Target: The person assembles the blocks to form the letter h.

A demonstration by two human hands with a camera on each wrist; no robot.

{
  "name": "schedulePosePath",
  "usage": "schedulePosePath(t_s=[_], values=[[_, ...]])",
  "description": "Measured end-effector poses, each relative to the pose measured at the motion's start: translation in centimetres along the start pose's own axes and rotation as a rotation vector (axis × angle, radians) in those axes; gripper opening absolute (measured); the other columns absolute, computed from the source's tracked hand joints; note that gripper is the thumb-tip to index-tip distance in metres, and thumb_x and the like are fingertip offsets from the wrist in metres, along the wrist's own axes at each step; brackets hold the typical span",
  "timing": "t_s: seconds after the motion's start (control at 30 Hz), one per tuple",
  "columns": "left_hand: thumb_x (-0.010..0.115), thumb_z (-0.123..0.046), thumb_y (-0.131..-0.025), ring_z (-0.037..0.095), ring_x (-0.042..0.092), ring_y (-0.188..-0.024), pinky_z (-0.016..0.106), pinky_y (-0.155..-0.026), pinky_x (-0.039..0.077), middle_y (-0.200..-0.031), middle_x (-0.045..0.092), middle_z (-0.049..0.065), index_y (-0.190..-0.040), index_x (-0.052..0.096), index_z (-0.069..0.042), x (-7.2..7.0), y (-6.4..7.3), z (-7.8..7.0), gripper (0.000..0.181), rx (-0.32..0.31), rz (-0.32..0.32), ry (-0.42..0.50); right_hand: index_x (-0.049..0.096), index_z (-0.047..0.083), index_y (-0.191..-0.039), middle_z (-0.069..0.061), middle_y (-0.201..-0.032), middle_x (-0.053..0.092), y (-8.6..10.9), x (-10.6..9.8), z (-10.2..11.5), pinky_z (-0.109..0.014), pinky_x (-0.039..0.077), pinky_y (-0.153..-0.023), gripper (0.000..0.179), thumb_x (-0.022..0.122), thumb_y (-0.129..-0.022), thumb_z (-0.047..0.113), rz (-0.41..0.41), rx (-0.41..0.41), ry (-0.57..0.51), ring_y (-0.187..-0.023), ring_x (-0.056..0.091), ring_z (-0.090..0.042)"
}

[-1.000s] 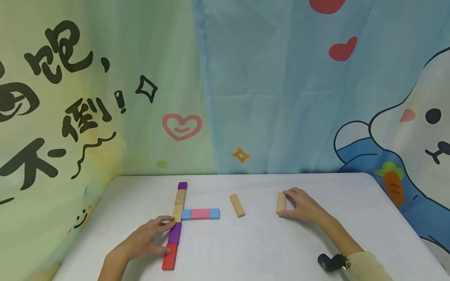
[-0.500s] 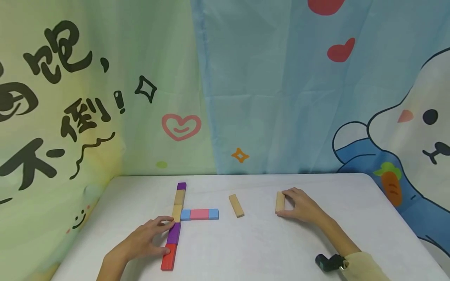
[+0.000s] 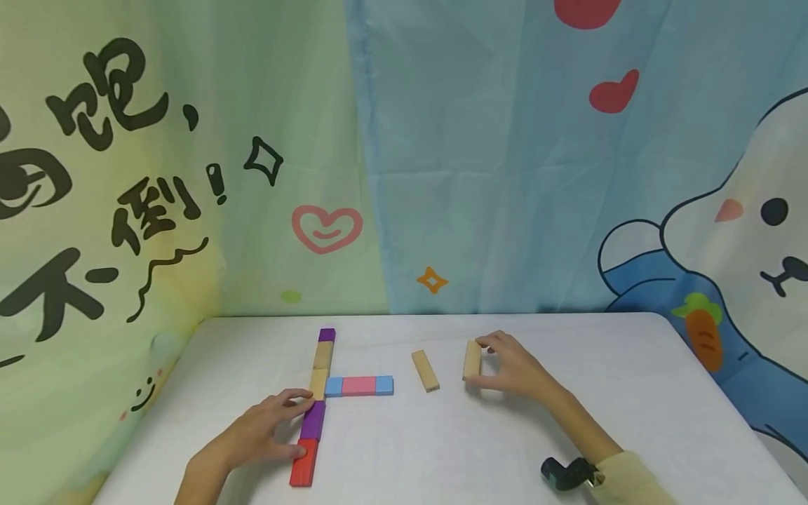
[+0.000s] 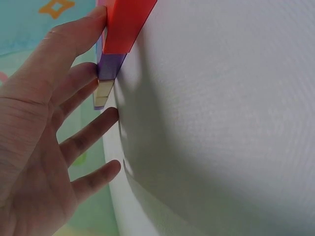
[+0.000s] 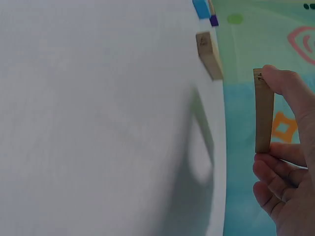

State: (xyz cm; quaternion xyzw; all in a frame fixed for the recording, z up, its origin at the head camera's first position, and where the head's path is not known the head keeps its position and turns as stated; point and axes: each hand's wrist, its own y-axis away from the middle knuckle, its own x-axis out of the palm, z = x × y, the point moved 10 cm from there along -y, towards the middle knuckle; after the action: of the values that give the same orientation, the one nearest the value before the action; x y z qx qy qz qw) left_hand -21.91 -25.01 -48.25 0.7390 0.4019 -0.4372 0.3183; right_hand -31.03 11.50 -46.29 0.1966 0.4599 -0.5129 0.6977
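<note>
My right hand (image 3: 514, 368) pinches a plain wooden block (image 3: 471, 360) by its two ends, thumb at the near end and fingers at the far one. In the right wrist view this wooden block (image 5: 264, 113) is raised above the tabletop. My left hand (image 3: 259, 431) rests along a row of blocks, its thumb on the red block (image 3: 304, 463) and a fingertip by the join of the purple block (image 3: 313, 421) and a wooden block (image 3: 318, 382). The other left fingers spread loosely in the left wrist view. Another wooden block (image 3: 426, 371) lies loose and slightly slanted between the hands.
Beyond, the row continues with another wooden block (image 3: 322, 355) and a purple end (image 3: 327, 334). A side branch joins it: blue block (image 3: 334, 387), pink block (image 3: 359, 386), blue block (image 3: 384, 385). A printed curtain (image 3: 454, 175) hangs behind the white table (image 3: 429, 456).
My right hand has moved left with the wooden block, bringing it closer to the loose one. The left hand and the row stay as they were.
</note>
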Motion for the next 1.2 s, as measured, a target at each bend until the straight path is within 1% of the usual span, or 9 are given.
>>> schedulePosePath(t_s=[0.23,0.4,0.53,0.67,0.77,0.87,0.97,1.1,1.2], values=[[0.072,-0.054,-0.079,0.029,0.053,-0.123,0.055,-0.095,0.047,-0.142,0.049,0.0,-0.138,0.055,-0.011,0.0,0.0,-0.1,0.074,0.008,-0.007,-0.005,0.06,0.008,-0.125,-0.002,-0.116,0.059,-0.8,1.6,3.7,-0.036,0.052,-0.083,0.071,0.08,-0.071,0.049,0.055,-0.049,-0.001,-0.104,0.058,-0.02],[0.073,-0.053,-0.079,0.029,0.053,-0.122,0.054,-0.094,0.048,-0.142,0.049,0.0,-0.138,0.055,-0.011,-0.2,0.1,-0.2,0.074,0.01,-0.016,-0.015,0.058,0.011,-0.131,0.001,-0.118,0.057,-1.2,3.4,6.2,-0.038,0.052,-0.087,0.074,0.08,-0.072,0.05,0.123,-0.083,0.014,-0.108,0.053,-0.016],[0.073,-0.053,-0.079,0.029,0.053,-0.122,0.054,-0.095,0.047,-0.142,0.049,0.0,-0.138,0.055,-0.011,-0.2,0.1,-0.2,0.074,0.003,-0.014,-0.012,0.056,0.012,-0.134,0.001,-0.123,0.056,-1.5,5.0,8.5,-0.034,0.05,-0.088,0.077,0.078,-0.073,0.052,0.182,-0.161,0.047,-0.108,0.05,-0.014],[0.073,-0.053,-0.079,0.028,0.053,-0.123,0.054,-0.096,0.047,-0.142,0.049,0.0,-0.139,0.054,-0.012,-0.1,0.0,-0.1,0.075,-0.011,-0.003,0.004,0.058,0.013,-0.129,0.001,-0.124,0.056,-1.8,6.7,10.4,-0.032,0.048,-0.087,0.073,0.075,-0.073,0.057,0.22,-0.238,0.107,-0.104,0.05,-0.013],[0.073,-0.053,-0.079,0.028,0.052,-0.123,0.055,-0.096,0.047,-0.142,0.048,0.0,-0.139,0.054,-0.012,0.1,0.0,0.0,0.076,-0.02,0.007,0.02,0.06,0.014,-0.124,0.001,-0.118,0.056,-2.0,7.7,11.0,-0.033,0.047,-0.089,0.07,0.074,-0.072,0.06,0.223,-0.264,0.158,-0.103,0.049,-0.013],[0.074,-0.053,-0.078,0.029,0.051,-0.124,0.057,-0.097,0.046,-0.142,0.048,0.001,-0.139,0.053,-0.011,0.2,0.0,0.1,0.076,-0.027,0.017,0.037,0.061,0.014,-0.123,0.001,-0.114,0.056,-2.0,8.4,11.0,-0.035,0.046,-0.09,0.069,0.073,-0.072,0.06,0.22,-0.26,0.189,-0.105,0.049,-0.013],[0.074,-0.053,-0.078,0.031,0.051,-0.125,0.058,-0.097,0.045,-0.142,0.047,0.002,-0.139,0.053,-0.011,0.4,0.0,0.2,0.077,-0.028,0.022,0.046,0.061,0.014,-0.122,0.001,-0.114,0.057,-2.0,8.8,10.9,-0.038,0.045,-0.094,0.069,0.073,-0.072,0.06,0.218,-0.253,0.186,-0.11,0.049,-0.014],[0.073,-0.054,-0.078,0.029,0.052,-0.123,0.056,-0.096,0.046,-0.142,0.048,0.001,-0.139,0.053,-0.012,0.3,0.0,0.2,0.077,-0.02,0.01,0.021,0.061,0.014,-0.123,0.001,-0.115,0.058,-2.2,9.1,11.0,-0.041,0.042,-0.1,0.07,0.073,-0.073,0.061,0.224,-0.254,0.17,-0.113,0.05,-0.016],[0.073,-0.054,-0.079,0.027,0.053,-0.122,0.054,-0.095,0.048,-0.141,0.049,0.0,-0.139,0.054,-0.013,0.1,0.0,0.1,0.075,-0.011,-0.002,0.001,0.061,0.015,-0.124,0.002,-0.115,0.059,-2.2,9.3,11.0,-0.042,0.04,-0.103,0.07,0.072,-0.073,0.062,0.23,-0.259,0.18,-0.114,0.05,-0.016]])
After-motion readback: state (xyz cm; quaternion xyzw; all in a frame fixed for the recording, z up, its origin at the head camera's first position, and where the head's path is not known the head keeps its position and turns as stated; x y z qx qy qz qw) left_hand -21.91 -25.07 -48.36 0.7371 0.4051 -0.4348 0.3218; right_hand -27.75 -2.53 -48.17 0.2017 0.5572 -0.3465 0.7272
